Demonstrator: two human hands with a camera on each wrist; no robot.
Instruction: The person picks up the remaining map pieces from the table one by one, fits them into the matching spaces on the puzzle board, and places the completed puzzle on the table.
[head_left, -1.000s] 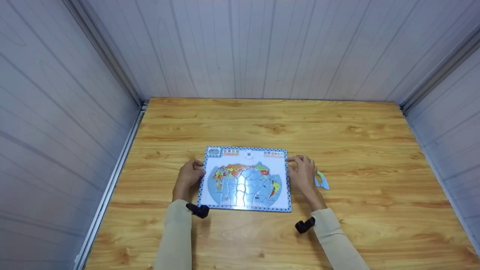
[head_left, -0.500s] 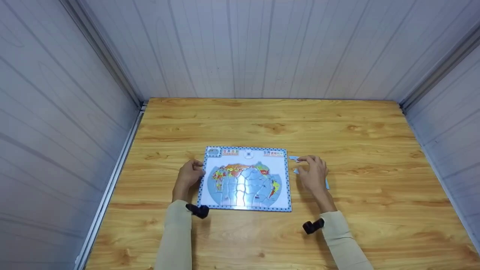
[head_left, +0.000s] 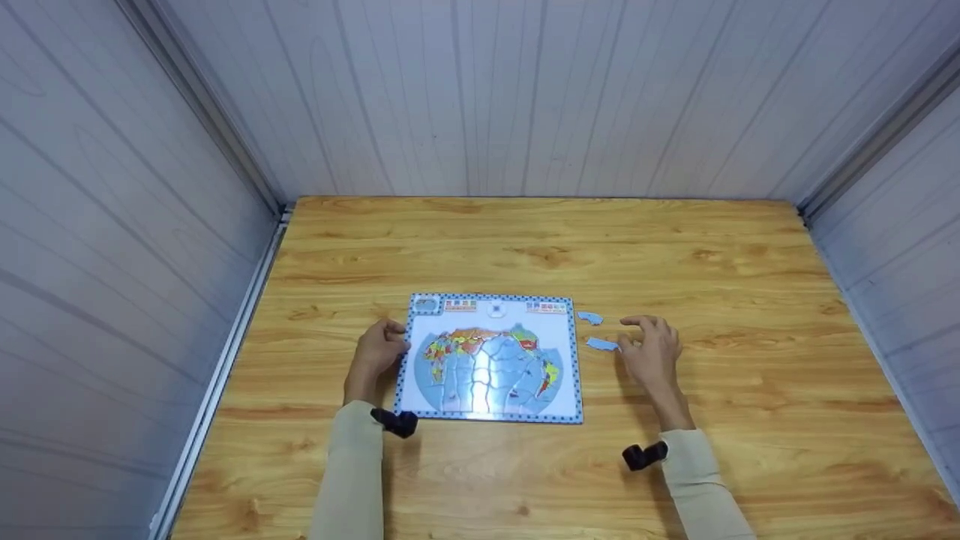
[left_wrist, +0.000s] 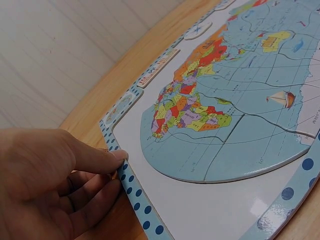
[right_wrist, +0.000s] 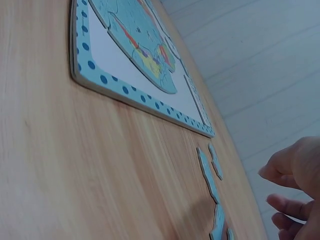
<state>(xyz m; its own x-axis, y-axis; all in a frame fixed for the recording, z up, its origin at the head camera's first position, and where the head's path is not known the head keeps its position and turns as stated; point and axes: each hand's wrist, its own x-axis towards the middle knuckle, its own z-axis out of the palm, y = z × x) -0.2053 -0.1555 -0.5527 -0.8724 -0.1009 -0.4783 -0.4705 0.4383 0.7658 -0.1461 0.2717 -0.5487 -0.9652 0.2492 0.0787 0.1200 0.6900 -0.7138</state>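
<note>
A world map jigsaw puzzle board (head_left: 484, 409) with a dotted blue border lies flat on the table. At its left edge is my left hand (head_left: 381, 351); in the left wrist view the thumb (left_wrist: 118, 155) rests on the border while the other fingers curl beside and below the rim. My right hand (head_left: 651, 351) hovers to the right of the board, thumb and fingers apart and loosely bent, holding nothing. Two loose blue puzzle pieces, an upper piece (head_left: 590, 318) and a lower piece (head_left: 602, 344), lie between board and right hand. Another piece (right_wrist: 218, 222) shows in the right wrist view.
The wooden table (head_left: 555, 255) runs back to a white panelled wall (head_left: 495, 97). Side panels stand at left (head_left: 135, 262) and right (head_left: 892, 247). Black wrist cameras (head_left: 397, 423) sit at both sleeves.
My right hand has moved right, away from the board's right edge, and two blue puzzle pieces now show there. The piece seen earlier right of that hand is now covered. My left hand stays put.
</note>
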